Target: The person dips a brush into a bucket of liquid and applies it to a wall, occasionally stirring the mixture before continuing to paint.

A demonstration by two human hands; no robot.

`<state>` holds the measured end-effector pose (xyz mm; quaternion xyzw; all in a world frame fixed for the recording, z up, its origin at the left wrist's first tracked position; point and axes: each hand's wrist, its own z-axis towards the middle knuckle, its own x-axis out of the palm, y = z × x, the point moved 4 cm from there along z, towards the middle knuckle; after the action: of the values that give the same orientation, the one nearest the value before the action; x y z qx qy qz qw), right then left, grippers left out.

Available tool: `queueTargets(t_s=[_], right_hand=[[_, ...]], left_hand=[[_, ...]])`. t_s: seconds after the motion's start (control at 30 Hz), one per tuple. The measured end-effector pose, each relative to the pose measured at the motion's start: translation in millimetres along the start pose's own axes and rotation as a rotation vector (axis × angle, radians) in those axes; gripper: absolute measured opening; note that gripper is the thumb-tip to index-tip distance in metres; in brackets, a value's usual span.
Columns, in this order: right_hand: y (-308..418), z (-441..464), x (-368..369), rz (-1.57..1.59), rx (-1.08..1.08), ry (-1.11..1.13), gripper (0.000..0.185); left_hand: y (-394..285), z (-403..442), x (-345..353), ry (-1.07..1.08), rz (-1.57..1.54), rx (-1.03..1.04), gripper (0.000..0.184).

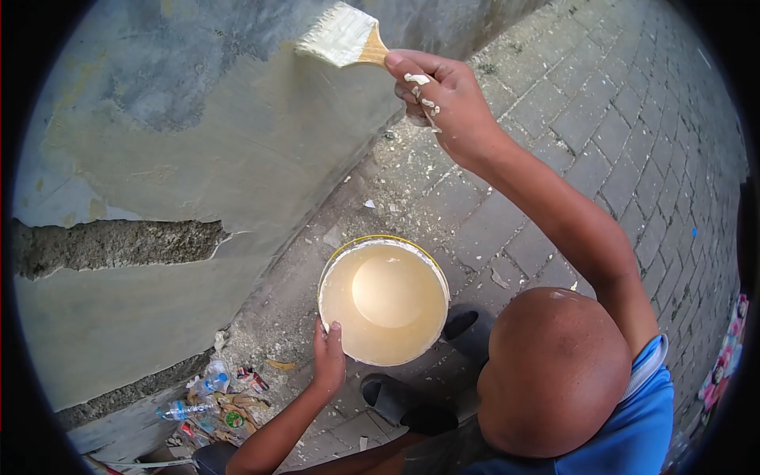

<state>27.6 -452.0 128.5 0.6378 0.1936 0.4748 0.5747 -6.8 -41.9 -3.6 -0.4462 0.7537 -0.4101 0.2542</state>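
Observation:
My right hand (447, 103) is closed round the wooden handle of a wide paintbrush (340, 36), held up in front of the wall (190, 158). White paint coats the bristles, and white smears mark my thumb and the back of the hand. Whether the bristles touch the wall I cannot tell. Lower down, my left hand (329, 356) grips the near-left rim of a round bucket (431, 328), thumb over the edge and fingers mostly hidden outside. Inside it is cream-coloured paint (388, 291). The wall has grey, patchy, damp-looking areas.
A rough broken groove (119, 244) crosses the wall. Grey paving bricks (609, 127), speckled with flakes, run along its foot. Plastic bottles (186, 410) and litter lie at lower left. Dark shoes (396, 396) stand beside the bucket, and a bent bare knee (554, 372) fills the lower right.

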Motion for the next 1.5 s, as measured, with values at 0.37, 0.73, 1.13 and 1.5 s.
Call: queueTargets(t_s=[0.37,0.73,1.13,1.5], right_hand=[[-114.2,-0.9,-27.8,0.036,0.242,-0.082,0.028],[-86.1,0.0,-22.5,-0.135,0.312,-0.193,0.025],[-64.1,11.9,-13.6,0.021,0.035,-0.063,0.032],[-108.3,-25.9,-13.4,-0.098,0.407,-0.220,0.027]], left_hand=[[-1.6,-0.8,0.5,-0.008,0.018,-0.011,0.045],[0.2,-0.5,-2.3,-0.023,0.058,0.004,0.047],[-6.3,-1.4,2.4,-0.020,0.033,-0.009,0.042],[-10.3,-2.4,3.8,-0.013,0.046,0.004,0.040]])
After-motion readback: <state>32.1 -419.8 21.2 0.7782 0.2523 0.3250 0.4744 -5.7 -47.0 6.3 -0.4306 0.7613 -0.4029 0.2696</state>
